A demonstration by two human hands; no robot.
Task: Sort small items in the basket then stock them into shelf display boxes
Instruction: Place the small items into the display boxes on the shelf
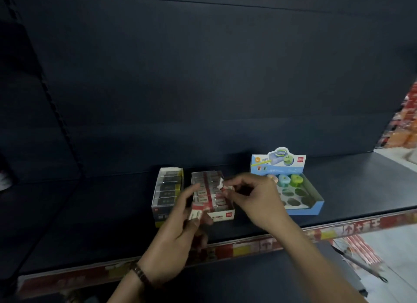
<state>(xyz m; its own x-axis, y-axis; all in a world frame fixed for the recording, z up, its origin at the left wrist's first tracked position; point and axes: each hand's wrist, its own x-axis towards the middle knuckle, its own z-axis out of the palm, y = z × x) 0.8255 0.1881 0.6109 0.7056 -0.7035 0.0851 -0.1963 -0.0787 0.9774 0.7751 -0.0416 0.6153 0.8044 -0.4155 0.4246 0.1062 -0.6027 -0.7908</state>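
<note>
Three display boxes stand on a dark shelf (90, 212). The middle red-and-white eraser box (223, 215) holds rows of erasers. My right hand (255, 201) pinches one small red-and-white eraser (222, 184) over the box's right side. My left hand (178, 237) grips a few more erasers (195, 213) in front of the box's left corner. To the left is a box of dark-sleeved erasers (167, 187). To the right, a blue box (304, 209) holds a few round sharpeners (296, 178) in its back row.
A red price strip (248, 248) runs along the shelf's front edge. The shelf back panel is dark. Orange and red goods (406, 131) show at far right, with pale floor below. A dark strap (361, 264) hangs at lower right.
</note>
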